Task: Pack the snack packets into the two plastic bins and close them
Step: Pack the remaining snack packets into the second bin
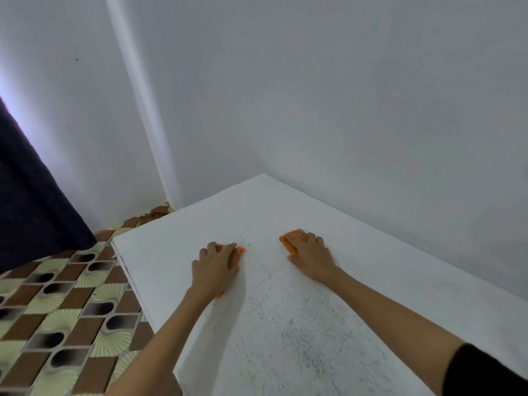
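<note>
my left hand [217, 267] curled round the left packet [238, 254] and my right hand [310, 252] clasped the right packet [294, 234], both lying mid-worktop [285, 324], long sides pointing away from me; no bins showed on it.

orange left packet [241, 250] and right packet [295, 233], white table [285, 324] speckled black, brown-and-cream fan-patterned floor [71, 304], dark navy curtain [34, 195].
</note>
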`<action>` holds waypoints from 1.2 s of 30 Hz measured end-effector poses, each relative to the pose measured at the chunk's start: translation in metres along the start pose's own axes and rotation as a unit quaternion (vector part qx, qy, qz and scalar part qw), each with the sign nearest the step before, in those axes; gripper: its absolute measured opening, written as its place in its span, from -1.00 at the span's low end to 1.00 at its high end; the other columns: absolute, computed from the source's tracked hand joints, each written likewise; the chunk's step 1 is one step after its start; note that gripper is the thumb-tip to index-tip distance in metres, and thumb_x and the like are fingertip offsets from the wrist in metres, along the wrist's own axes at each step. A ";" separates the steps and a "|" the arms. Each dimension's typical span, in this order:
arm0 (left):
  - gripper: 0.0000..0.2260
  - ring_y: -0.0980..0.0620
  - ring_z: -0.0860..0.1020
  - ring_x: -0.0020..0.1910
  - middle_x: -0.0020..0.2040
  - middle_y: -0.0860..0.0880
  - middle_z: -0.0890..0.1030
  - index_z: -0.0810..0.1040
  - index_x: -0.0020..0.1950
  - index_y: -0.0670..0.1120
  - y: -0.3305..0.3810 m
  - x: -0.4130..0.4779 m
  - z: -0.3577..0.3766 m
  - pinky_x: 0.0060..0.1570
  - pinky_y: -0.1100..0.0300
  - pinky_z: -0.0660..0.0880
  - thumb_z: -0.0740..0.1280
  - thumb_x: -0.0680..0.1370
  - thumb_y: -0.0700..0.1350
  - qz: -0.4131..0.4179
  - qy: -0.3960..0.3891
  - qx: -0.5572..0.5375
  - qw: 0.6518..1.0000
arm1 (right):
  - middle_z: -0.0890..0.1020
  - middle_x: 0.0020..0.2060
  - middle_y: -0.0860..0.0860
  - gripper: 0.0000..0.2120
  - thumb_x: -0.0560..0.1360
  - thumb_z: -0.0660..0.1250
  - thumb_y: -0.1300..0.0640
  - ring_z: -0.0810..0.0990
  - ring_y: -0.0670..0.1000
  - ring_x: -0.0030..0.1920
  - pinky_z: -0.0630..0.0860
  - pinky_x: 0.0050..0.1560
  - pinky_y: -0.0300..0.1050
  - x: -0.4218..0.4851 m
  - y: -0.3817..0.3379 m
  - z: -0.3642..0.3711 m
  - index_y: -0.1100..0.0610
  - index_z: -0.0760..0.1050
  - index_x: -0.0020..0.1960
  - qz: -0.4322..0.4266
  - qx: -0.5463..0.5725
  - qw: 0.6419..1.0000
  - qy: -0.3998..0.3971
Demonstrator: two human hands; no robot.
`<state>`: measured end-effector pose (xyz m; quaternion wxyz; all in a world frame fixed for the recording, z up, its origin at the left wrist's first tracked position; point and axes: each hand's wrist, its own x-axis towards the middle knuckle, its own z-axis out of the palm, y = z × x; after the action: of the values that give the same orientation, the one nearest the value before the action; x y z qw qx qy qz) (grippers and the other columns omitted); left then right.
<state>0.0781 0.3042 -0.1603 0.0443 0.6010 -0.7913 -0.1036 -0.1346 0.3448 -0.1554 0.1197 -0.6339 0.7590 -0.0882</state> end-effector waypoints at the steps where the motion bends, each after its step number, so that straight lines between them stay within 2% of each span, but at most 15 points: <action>1: -0.58 -0.14 0.30 0.32 0.39 -0.10 0.30 0.26 0.44 0.12 0.000 -0.003 -0.001 0.24 -0.03 0.34 0.18 0.58 0.08 -0.003 0.022 -0.018 1.000 | 0.24 0.37 0.20 -0.54 0.58 0.15 0.04 0.25 0.24 0.32 0.34 0.26 0.12 -0.002 0.000 0.002 -0.13 0.16 0.45 0.003 -0.006 1.000 0.021; 4: -0.60 -0.12 0.37 0.25 0.30 -0.08 0.42 0.40 0.36 0.10 0.003 -0.011 -0.007 0.19 0.01 0.40 0.29 0.52 -0.02 0.007 0.022 -0.102 0.995 | 0.30 0.30 0.19 -0.46 0.51 0.23 0.12 0.28 0.22 0.29 0.42 0.19 0.07 -0.013 0.005 -0.004 -0.11 0.19 0.44 0.021 0.031 0.999 0.013; 8: -0.54 0.00 0.44 0.17 0.21 -0.02 0.52 0.45 0.31 0.09 0.019 -0.031 -0.019 0.07 0.22 0.35 0.41 0.42 -0.02 0.089 -0.003 -0.108 0.990 | 0.39 0.19 0.14 -0.31 0.34 0.44 0.06 0.42 0.15 0.19 0.45 0.08 -0.07 -0.046 0.012 -0.038 -0.08 0.28 0.41 -0.025 0.018 0.999 -0.026; 12: -0.51 0.05 0.46 0.13 0.21 0.02 0.53 0.48 0.28 0.09 0.059 -0.063 -0.047 0.03 0.27 0.34 0.46 0.37 -0.05 0.156 0.019 -0.133 0.979 | 0.39 0.16 0.10 -0.27 0.29 0.48 0.02 0.44 0.11 0.13 0.45 0.04 -0.10 -0.102 0.018 -0.089 -0.10 0.28 0.40 -0.067 0.005 0.998 0.010; 16: -0.49 0.15 0.44 0.03 0.21 0.04 0.53 0.48 0.27 0.09 0.116 -0.106 -0.083 -0.02 0.32 0.35 0.50 0.34 -0.06 0.255 0.044 -0.157 0.953 | 0.36 0.10 0.01 -0.25 0.28 0.49 0.03 0.39 -0.01 0.03 0.41 -0.04 -0.19 -0.188 0.038 -0.140 -0.15 0.26 0.39 -0.067 0.015 0.996 0.048; 21: -0.47 0.18 0.47 0.09 0.20 0.17 0.49 0.42 0.20 0.24 0.191 -0.186 -0.121 -0.03 0.46 0.40 0.47 0.26 0.07 0.414 0.001 -0.159 0.896 | 0.36 0.05 -0.10 -0.23 0.26 0.48 0.00 0.41 -0.08 0.03 0.45 -0.03 -0.22 -0.325 0.085 -0.182 -0.25 0.21 0.37 -0.040 -0.015 0.998 0.043; 23: -0.47 0.22 0.48 0.12 0.20 0.26 0.47 0.42 0.18 0.29 0.220 -0.224 -0.130 -0.04 0.45 0.44 0.48 0.25 0.05 0.475 -0.031 -0.158 0.865 | 0.36 0.02 -0.12 -0.23 0.25 0.47 -0.05 0.41 -0.09 0.03 0.46 0.02 -0.19 -0.381 0.106 -0.191 -0.27 0.19 0.37 -0.020 -0.024 0.999 0.039; 26: -0.42 0.30 0.43 0.15 0.14 0.36 0.45 0.44 0.24 0.23 0.260 -0.281 -0.130 -0.05 0.52 0.42 0.53 0.28 -0.03 0.563 -0.088 -0.136 0.811 | 0.37 0.02 -0.14 -0.22 0.17 0.39 -0.14 0.41 -0.12 0.05 0.46 0.09 -0.13 -0.455 0.134 -0.192 -0.30 0.19 0.35 0.014 -0.030 0.999 0.033; 28: -0.42 0.33 0.42 0.13 0.13 0.33 0.47 0.45 0.25 0.18 0.285 -0.313 -0.123 0.00 0.54 0.37 0.54 0.30 -0.10 0.613 -0.125 -0.122 0.770 | 0.38 0.05 -0.15 -0.23 0.16 0.38 -0.16 0.42 -0.14 0.07 0.47 0.09 -0.13 -0.495 0.148 -0.187 -0.34 0.18 0.32 0.035 -0.016 0.999 0.028; 31: -0.43 0.28 0.41 0.16 0.24 0.15 0.50 0.45 0.27 0.11 0.317 -0.346 -0.102 0.07 0.52 0.35 0.53 0.32 -0.14 0.654 -0.189 -0.093 0.726 | 0.36 0.10 -0.18 -0.23 0.23 0.47 -0.11 0.40 -0.16 0.11 0.45 0.14 -0.16 -0.543 0.163 -0.173 -0.34 0.16 0.32 0.071 -0.003 0.997 0.023; 34: -0.42 0.30 0.36 0.18 0.31 0.16 0.43 0.41 0.31 0.12 0.335 -0.364 -0.076 0.08 0.62 0.23 0.51 0.35 -0.13 0.671 -0.222 -0.033 0.706 | 0.32 0.14 -0.18 -0.26 0.30 0.48 -0.06 0.36 -0.17 0.15 0.43 0.21 -0.17 -0.581 0.170 -0.154 -0.28 0.17 0.35 0.106 0.030 0.994 0.005; 36: -0.41 0.29 0.33 0.17 0.32 0.20 0.40 0.40 0.32 0.15 0.341 -0.373 -0.059 0.09 0.62 0.18 0.49 0.36 -0.14 0.679 -0.243 0.008 0.692 | 0.32 0.13 -0.17 -0.28 0.31 0.48 -0.05 0.35 -0.17 0.15 0.41 0.21 -0.20 -0.597 0.170 -0.139 -0.25 0.19 0.35 0.117 0.049 0.992 0.009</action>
<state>-0.1292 0.7429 -0.0089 -0.0965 -0.1460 -0.9677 -0.1815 -0.2355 0.9598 -0.0290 0.1529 -0.5336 0.8236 -0.1163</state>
